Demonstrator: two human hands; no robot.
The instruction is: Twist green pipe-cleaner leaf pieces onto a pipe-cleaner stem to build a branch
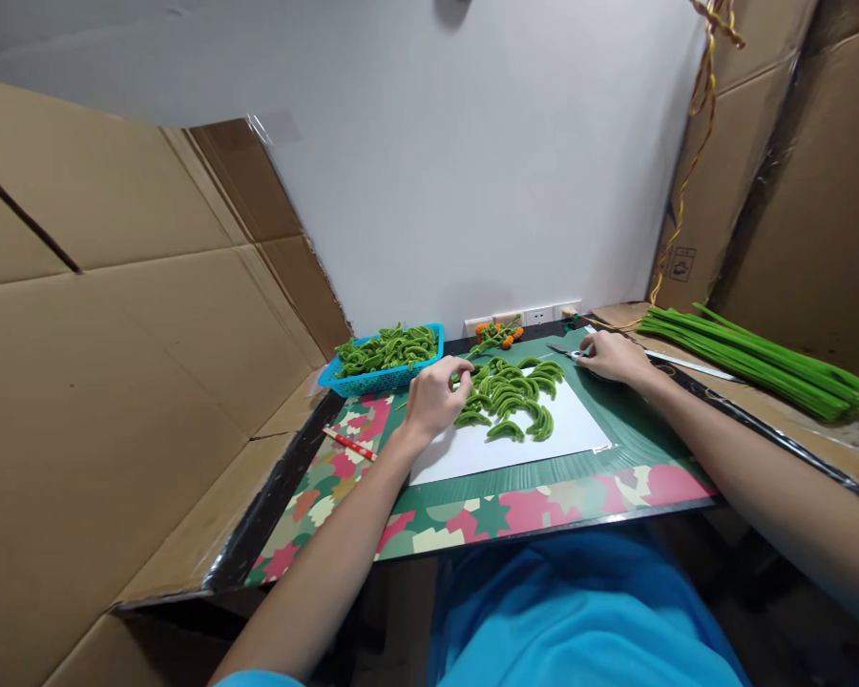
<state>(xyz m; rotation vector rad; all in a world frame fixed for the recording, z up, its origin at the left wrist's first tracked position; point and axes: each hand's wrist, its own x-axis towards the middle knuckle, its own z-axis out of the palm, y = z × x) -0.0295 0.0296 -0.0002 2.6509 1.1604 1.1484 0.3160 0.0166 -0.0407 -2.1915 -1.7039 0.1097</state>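
Many curved green fuzzy pieces (508, 391) lie in a loose pile on a white sheet (444, 463). My left hand (438, 393) is at the pile's left edge, its fingers curled together; whatever they may hold is too small to make out. At the right of the sheet my right hand (612, 356) is closed on the handles of a pair of scissors (559, 351), whose blades point left. A blue basket (379, 382) full of similar green pieces stands behind my left hand.
Orange and green fuzzy pieces (499, 334) lie at the back by the wall sockets (539, 316). Long green stems (759, 363) rest at the right. A red stick (349, 444) lies on the patterned mat (472, 520). Cardboard walls (115, 363) flank the table.
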